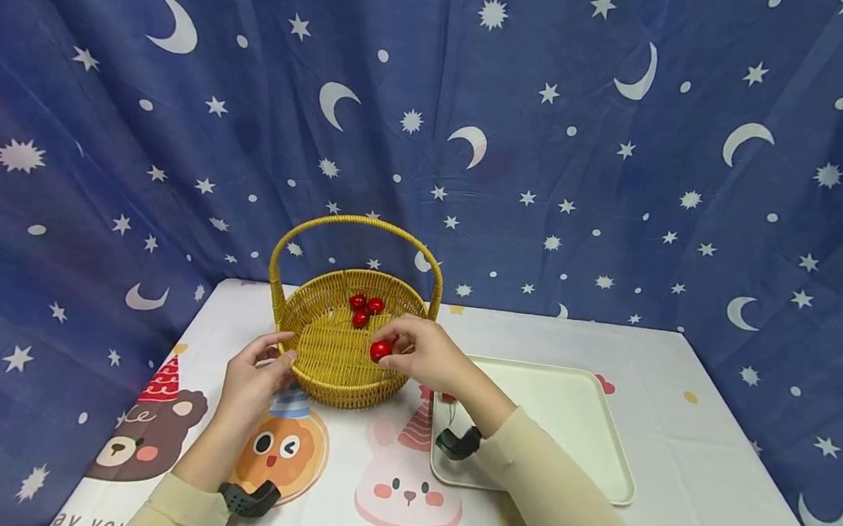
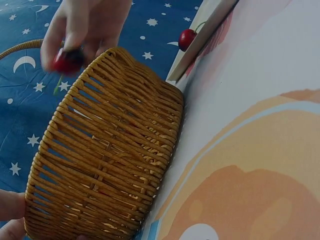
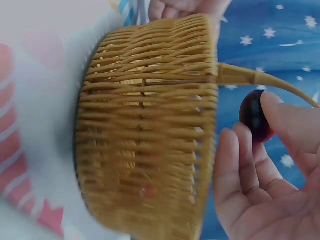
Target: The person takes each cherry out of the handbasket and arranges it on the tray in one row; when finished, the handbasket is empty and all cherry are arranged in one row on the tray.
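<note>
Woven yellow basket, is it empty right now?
Not empty; the head view shows three round, shiny red cherries lying inside the basket.

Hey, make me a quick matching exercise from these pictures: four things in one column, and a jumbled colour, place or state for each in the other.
Column one
1. Left hand
2. Right hand
3. Tray
4. Curtain

Column two
A. off-white, beside the wicker basket
B. pinching a red cherry
C. blue, patterned with moons and stars
D. touching the basket's rim

Right pairs: 1-D, 2-B, 3-A, 4-C
</note>
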`<move>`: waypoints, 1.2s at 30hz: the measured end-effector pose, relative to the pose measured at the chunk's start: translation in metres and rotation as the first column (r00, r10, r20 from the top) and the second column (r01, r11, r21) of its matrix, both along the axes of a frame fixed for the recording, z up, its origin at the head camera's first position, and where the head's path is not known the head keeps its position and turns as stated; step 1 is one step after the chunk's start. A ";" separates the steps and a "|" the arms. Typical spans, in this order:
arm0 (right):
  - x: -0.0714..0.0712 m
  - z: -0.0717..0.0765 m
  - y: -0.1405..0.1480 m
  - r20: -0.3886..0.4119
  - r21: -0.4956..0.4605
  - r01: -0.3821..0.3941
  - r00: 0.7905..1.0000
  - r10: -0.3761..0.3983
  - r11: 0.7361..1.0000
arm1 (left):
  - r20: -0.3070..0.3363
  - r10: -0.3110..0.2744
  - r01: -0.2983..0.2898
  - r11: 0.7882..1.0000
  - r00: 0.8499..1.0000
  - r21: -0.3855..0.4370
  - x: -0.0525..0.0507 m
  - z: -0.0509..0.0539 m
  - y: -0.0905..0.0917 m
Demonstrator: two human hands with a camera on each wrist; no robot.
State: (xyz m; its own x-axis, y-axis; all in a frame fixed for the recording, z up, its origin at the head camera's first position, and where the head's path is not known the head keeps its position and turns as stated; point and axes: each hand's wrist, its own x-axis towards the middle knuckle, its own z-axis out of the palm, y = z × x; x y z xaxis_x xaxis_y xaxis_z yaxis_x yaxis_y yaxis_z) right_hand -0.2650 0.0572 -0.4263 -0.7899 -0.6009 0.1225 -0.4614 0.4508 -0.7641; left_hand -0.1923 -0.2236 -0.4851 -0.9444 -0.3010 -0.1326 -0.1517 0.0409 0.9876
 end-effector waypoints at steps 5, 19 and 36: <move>0.015 -0.003 0.042 0.055 -0.043 0.054 0.997 -0.052 0.998 | 0.002 0.003 -0.003 1.000 1.000 -0.001 -0.001 0.001 0.001; 0.019 -0.043 0.133 0.041 0.092 0.220 0.974 -0.225 0.971 | 0.020 0.002 -0.002 1.000 1.000 0.001 -0.003 -0.001 0.000; 0.010 -0.068 0.131 0.103 0.238 0.249 0.955 -0.279 0.939 | 0.009 0.007 -0.007 1.000 1.000 0.003 -0.001 -0.001 0.000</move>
